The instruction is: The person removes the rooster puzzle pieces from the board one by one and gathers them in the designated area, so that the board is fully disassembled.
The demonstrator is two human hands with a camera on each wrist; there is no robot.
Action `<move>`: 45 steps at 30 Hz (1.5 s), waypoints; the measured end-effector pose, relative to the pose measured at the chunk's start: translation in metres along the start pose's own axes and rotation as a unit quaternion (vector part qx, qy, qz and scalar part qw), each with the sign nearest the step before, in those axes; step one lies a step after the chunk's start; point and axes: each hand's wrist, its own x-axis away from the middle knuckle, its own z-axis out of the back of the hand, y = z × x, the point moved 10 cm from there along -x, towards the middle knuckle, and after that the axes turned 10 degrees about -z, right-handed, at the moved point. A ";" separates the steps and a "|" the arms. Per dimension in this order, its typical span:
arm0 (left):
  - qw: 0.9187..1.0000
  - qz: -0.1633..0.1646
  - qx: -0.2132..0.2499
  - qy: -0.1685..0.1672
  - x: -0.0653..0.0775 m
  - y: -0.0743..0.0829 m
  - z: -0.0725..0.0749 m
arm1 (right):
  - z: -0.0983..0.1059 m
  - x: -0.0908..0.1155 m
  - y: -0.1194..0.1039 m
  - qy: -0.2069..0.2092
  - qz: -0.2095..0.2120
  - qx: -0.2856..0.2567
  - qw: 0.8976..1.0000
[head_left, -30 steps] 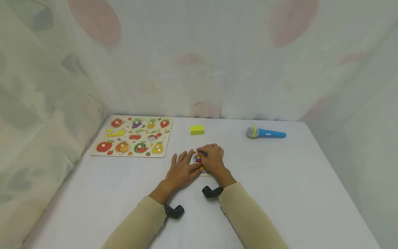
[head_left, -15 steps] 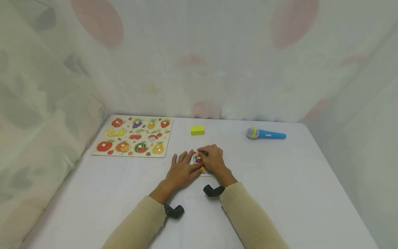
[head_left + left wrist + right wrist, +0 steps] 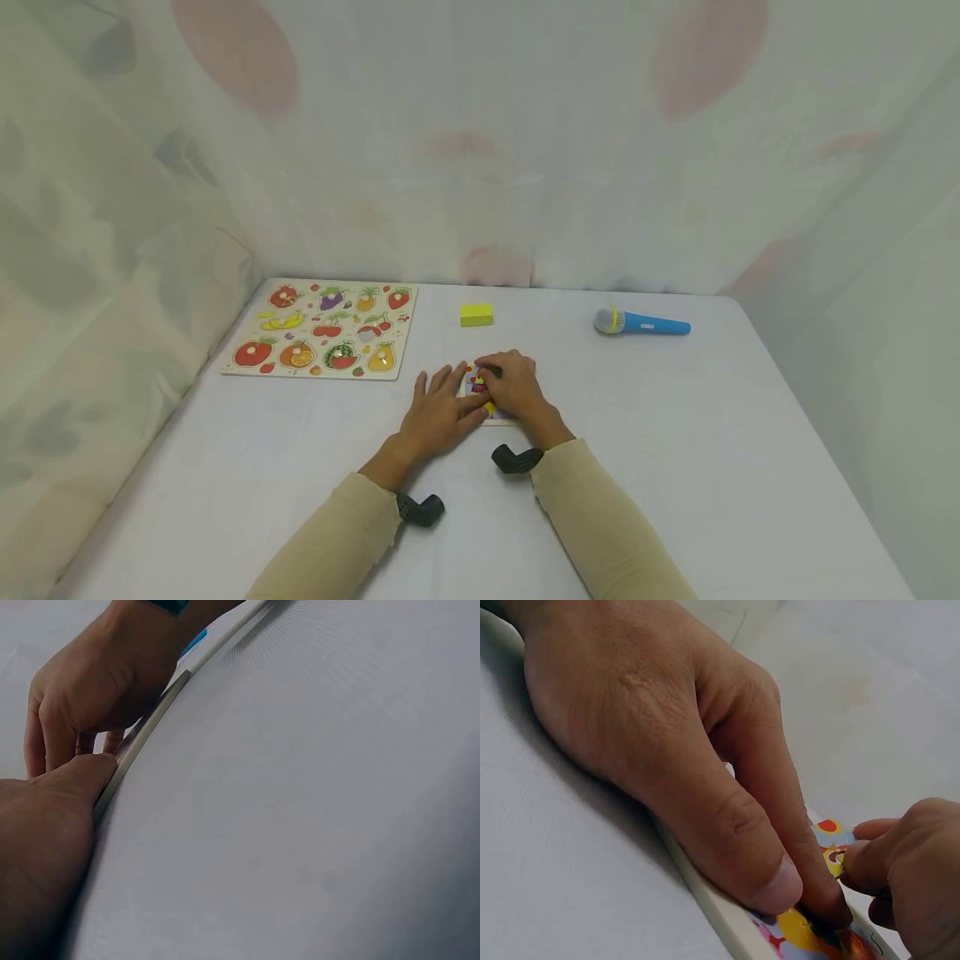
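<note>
In the head view a small picture puzzle board with a cream edge lies mid-table, partly covered by both hands. The left hand lies flat over its left side with fingers spread. Its thumb and index finger rest on the printed surface in the right wrist view. The right hand bends over the board from the right. Its thumb and fingertips pinch a colourful puzzle piece, with red, yellow and blue print, at the board's far part. The left wrist view shows the board's edge beneath both hands.
A fruit peg puzzle lies at the back left. Behind the hands sits a yellow block, and a blue toy microphone lies at the back right. Patterned fabric walls enclose the white table.
Very little differs. The right hand has shifted slightly toward the person and to the right; the left hand keeps its place on the board.
</note>
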 end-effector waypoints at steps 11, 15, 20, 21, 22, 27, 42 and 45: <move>1.000 0.002 0.008 -0.006 -0.001 -0.001 -0.002 | 0.012 -0.001 0.012 0.051 -0.030 -0.116 0.992; 1.000 0.004 0.013 -0.005 0.000 -0.002 -0.001 | 0.015 -0.001 0.014 0.052 -0.034 -0.137 0.989; 1.000 0.004 0.014 -0.002 -0.001 -0.001 -0.002 | 0.020 -0.003 0.019 0.050 -0.050 -0.148 0.986; 1.000 0.005 0.012 -0.004 -0.001 -0.002 -0.002 | 0.022 -0.003 0.020 0.050 -0.055 -0.153 0.985; 1.000 0.006 0.009 -0.005 -0.001 -0.002 -0.003 | 0.024 -0.003 0.022 0.051 -0.059 -0.158 0.984; 1.000 0.011 0.004 -0.016 0.000 -0.002 -0.002 | 0.036 0.000 0.033 0.054 -0.085 -0.180 0.979; 0.999 0.020 0.033 0.004 0.000 -0.003 0.004 | 0.067 0.010 0.049 0.084 -0.056 -0.181 0.978; 0.998 0.030 0.044 0.013 -0.001 -0.005 0.005 | 0.072 0.010 0.052 0.092 -0.053 -0.180 0.978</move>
